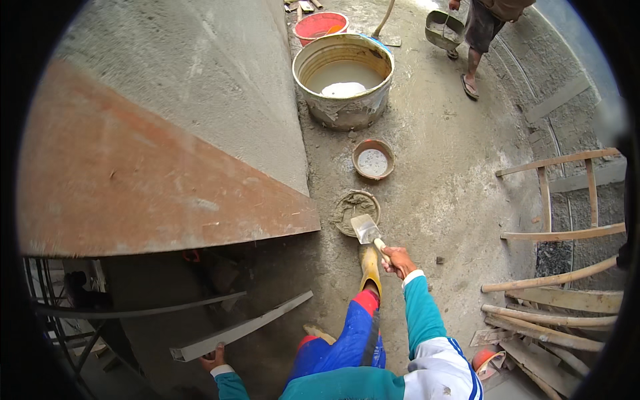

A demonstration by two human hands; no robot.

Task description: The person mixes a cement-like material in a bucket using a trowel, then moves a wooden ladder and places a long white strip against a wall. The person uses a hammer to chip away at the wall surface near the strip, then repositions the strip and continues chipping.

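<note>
My right hand [399,261] grips the pale handle of a trowel [366,229]. Its flat metal blade hangs over the near side of a small bucket [377,209] with grey wet mortar [352,208] in it. Low on the left, my left hand [213,359] is closed on the near end of a long, straight grey bar [247,325], which slants up to the right. Whether the bar is metal or wood I cannot tell. My yellow boot [370,267] stands just below the mortar bucket.
Beyond the mortar stand a small basin [357,163] of greyish liquid, a large drum [313,107] of murky water and a red tub [305,28]. Another person [481,33] carries a dark bucket [443,39]. Wooden poles [533,320] and a ladder-like frame [560,236] lie right; a plastered wall [200,87] rises left.
</note>
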